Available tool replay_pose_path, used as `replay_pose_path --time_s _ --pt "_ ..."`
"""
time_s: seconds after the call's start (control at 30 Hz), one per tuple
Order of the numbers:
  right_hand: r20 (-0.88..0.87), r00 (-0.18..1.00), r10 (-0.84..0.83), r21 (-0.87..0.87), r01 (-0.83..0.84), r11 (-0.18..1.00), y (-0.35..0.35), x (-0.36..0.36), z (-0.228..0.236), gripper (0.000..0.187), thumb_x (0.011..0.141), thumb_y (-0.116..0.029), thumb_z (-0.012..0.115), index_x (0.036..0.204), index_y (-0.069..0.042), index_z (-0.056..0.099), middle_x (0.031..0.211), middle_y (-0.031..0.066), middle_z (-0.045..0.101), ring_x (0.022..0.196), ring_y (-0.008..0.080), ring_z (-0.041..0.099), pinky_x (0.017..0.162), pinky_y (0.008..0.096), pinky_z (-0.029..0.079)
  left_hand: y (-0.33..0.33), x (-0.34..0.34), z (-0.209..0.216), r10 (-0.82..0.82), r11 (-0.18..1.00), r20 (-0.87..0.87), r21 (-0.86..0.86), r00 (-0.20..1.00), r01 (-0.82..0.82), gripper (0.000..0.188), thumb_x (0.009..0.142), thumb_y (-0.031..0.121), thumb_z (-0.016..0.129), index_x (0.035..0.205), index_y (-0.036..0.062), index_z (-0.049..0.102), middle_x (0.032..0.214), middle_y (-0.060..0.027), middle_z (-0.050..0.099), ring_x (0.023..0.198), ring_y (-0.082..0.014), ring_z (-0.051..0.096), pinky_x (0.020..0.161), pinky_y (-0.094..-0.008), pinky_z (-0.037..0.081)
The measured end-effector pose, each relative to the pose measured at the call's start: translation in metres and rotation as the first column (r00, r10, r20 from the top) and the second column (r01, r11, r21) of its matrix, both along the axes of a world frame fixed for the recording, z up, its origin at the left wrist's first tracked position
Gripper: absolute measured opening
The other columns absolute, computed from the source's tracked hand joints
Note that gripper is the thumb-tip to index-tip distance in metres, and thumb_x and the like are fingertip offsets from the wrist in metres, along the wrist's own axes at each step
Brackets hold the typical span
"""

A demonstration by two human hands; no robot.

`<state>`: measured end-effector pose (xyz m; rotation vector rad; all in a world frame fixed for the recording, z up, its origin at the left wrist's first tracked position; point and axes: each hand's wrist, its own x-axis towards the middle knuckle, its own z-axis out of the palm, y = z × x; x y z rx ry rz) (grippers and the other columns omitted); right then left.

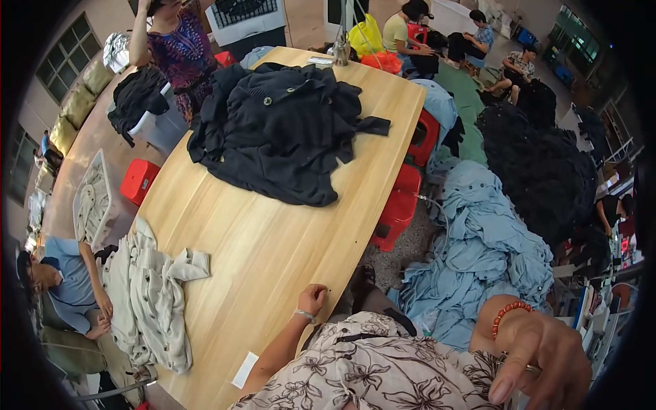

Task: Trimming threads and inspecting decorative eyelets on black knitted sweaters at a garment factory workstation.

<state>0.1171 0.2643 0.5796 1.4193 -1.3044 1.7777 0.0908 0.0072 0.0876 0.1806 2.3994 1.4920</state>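
My left hand rests as a loose fist at the near right edge of the wooden table, a pale band round its wrist. Nothing shows between its fingers. Close to the camera at the lower right, my right hand is raised beside my patterned shirt, wearing an orange bead bracelet. One finger points down and the others curl. A thin metal piece shows by them, too little visible to name. A heap of dark knitted cardigans covers the far part of the table. A cream knit cardigan lies at the left edge.
A person sits at the left with both hands by the cream cardigan; another stands at the far left. Light blue garments and dark ones are heaped at right. Red stools stand along the table. A white slip lies near my left forearm.
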Motion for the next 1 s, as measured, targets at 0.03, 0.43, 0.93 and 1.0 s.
replay_pose_path --time_s 0.03,0.43,0.93,1.0 --pt "0.001 1.0 0.005 0.01 -0.005 1.0 0.009 -0.007 0.003 0.024 0.083 -0.02 0.075 0.107 -0.017 0.069 0.095 -0.0014 0.07 0.095 0.0131 0.063 0.073 0.0328 0.052 0.006 -0.004 -0.001 -0.018 1.0 0.004 0.001 1.0 0.018 0.015 0.085 0.015 0.063 0.093 0.0045 0.069 0.084 -0.0148 0.068 0.076 -0.0266 0.067 0.07 -0.0338 0.053" --pt "-0.033 0.527 -0.849 0.675 0.638 0.37 0.055 -0.361 -0.211 0.031 0.082 -0.011 0.07 0.112 -0.006 0.063 0.11 0.0105 0.064 0.096 0.0284 0.065 0.079 0.0334 0.053 -0.002 -0.012 -0.01 0.075 0.997 0.332 -0.046 0.94 -0.063 0.027 0.087 0.027 0.061 0.1 0.0049 0.069 0.085 -0.0124 0.07 0.078 -0.0211 0.069 0.073 -0.0322 0.053" --pt "0.099 0.855 -0.508 0.802 0.233 0.55 -0.045 -0.528 -0.295 0.024 0.077 -0.02 0.059 0.097 -0.008 0.065 0.094 0.0131 0.066 0.089 0.0331 0.064 0.078 0.0428 0.052 0.055 -0.183 0.106 0.443 0.894 -0.193 0.021 0.876 -0.448 0.047 0.081 0.007 0.07 0.125 0.0045 0.055 0.105 -0.0139 0.059 0.088 -0.0223 0.062 0.072 -0.0311 0.053" --pt "0.128 0.963 -0.235 0.827 0.027 0.562 -0.043 -0.457 -0.3 0.022 0.077 -0.021 0.061 0.094 -0.009 0.065 0.092 0.0126 0.065 0.085 0.0327 0.065 0.073 0.0411 0.053 0.037 -0.214 0.13 0.489 0.832 -0.367 -0.076 0.791 -0.549 0.075 0.074 0.001 0.073 0.14 0.0039 0.039 0.12 -0.0184 0.051 0.109 -0.0305 0.054 0.08 -0.0353 0.051"
